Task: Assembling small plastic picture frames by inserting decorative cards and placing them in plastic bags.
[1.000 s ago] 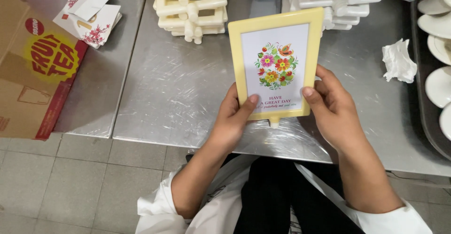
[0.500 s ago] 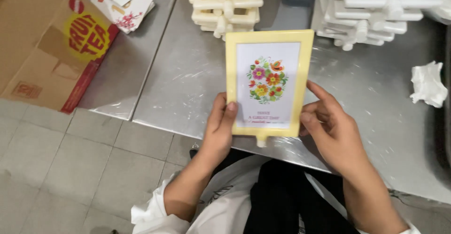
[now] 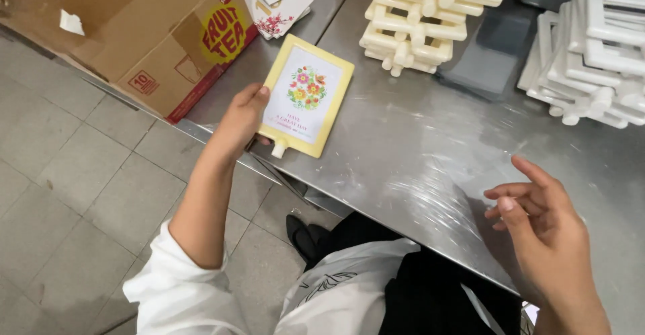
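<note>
Brown cardboard box: at the steel table's left end, contents not visible. Pale yellow plastic picture frame with a flower card inside: your left hand grips its lower left edge, frame low over the table near the box. Your right hand: empty, fingers loosely spread above the near table edge. Half a second ago both hands held the frame upright; now only the left does, and it sits further left

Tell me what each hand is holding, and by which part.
The left hand holds the yellow frame by its lower left edge. The right hand holds nothing.
</note>
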